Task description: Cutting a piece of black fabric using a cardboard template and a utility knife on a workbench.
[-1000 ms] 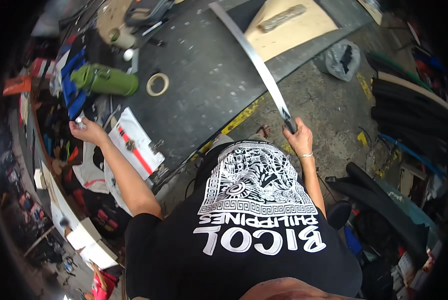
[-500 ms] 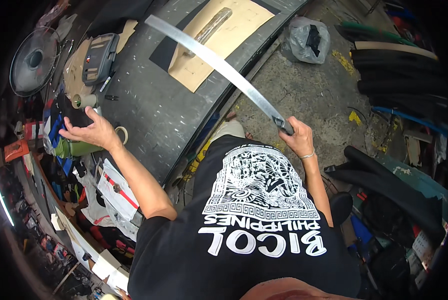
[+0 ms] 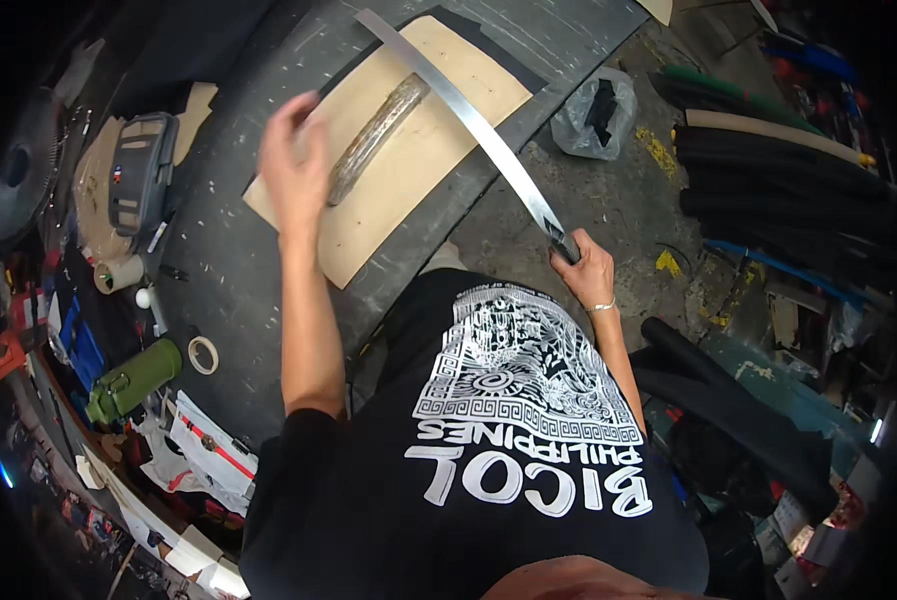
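My right hand [image 3: 585, 270] grips the dark end of a long, flat steel strip [image 3: 478, 130]. The strip reaches up and leftward over the table, its far part crossing above a tan paper sheet [image 3: 378, 235]. Whether it is a ruler or a blade I cannot make out. On the paper lies a brown, mottled bar [image 3: 376, 140], slanted, its upper end close to the strip. My left hand [image 3: 296, 165], smeared by motion, hovers at the bar's left with thumb and fingers apart and nothing visible between them. Black sheet material [image 3: 513, 65] shows under the paper.
The dark worktable [image 3: 238, 250] carries a tape roll [image 3: 203, 355], a green bottle [image 3: 138, 378] and a grey case [image 3: 140, 185] at the left. A plastic bag [image 3: 596, 115] sits on the floor beyond the table's right edge. Black rolls [image 3: 778, 165] are stacked at right.
My left hand has swung from the table's left side over to the paper, beside the brown bar. My right hand still grips the strip. The view has shifted toward the left.
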Tool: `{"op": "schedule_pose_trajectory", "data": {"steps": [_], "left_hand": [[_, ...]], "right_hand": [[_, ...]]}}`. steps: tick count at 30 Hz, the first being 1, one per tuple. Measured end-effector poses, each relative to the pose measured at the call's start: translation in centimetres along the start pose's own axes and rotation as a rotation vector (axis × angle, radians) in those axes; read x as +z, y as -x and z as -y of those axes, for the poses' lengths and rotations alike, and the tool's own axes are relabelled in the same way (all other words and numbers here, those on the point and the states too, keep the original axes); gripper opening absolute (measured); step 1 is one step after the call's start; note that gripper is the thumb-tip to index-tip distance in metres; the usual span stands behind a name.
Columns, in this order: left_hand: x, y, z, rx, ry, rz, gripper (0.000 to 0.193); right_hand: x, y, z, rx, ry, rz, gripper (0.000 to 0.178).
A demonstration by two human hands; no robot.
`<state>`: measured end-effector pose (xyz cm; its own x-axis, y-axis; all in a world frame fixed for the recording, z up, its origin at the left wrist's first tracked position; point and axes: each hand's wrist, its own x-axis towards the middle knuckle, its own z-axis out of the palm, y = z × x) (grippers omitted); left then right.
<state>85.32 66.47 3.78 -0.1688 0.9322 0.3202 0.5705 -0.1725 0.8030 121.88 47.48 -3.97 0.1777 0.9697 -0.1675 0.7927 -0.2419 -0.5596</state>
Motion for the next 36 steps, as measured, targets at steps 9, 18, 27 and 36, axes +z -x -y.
{"op": "schedule_pose_trajectory", "data": {"steps": [9,18,27,36], "left_hand": [[16.8,-5.3,5.4,0.125,-0.128,0.648,0.062],[23.1,-9.5,6.4,0.051,-0.698,0.604,0.107],[22.2,-11.1,5.0,-0.083,-0.784,0.719,0.116],[20.7,-9.3,6.5,0.042,-0.228,0.559,0.105]], "right_hand": [[-1.4,-10.2,-1.7,0.003,0.115,0.159,0.041],[0.1,-21.7,-4.6,0.079,-0.151,0.548,0.051],[4.3,-23.0,-8.2,0.0,-0.689,0.771,0.053],[5.2,-23.4,-6.7,0.209,-0.744,0.716,0.042]]}}
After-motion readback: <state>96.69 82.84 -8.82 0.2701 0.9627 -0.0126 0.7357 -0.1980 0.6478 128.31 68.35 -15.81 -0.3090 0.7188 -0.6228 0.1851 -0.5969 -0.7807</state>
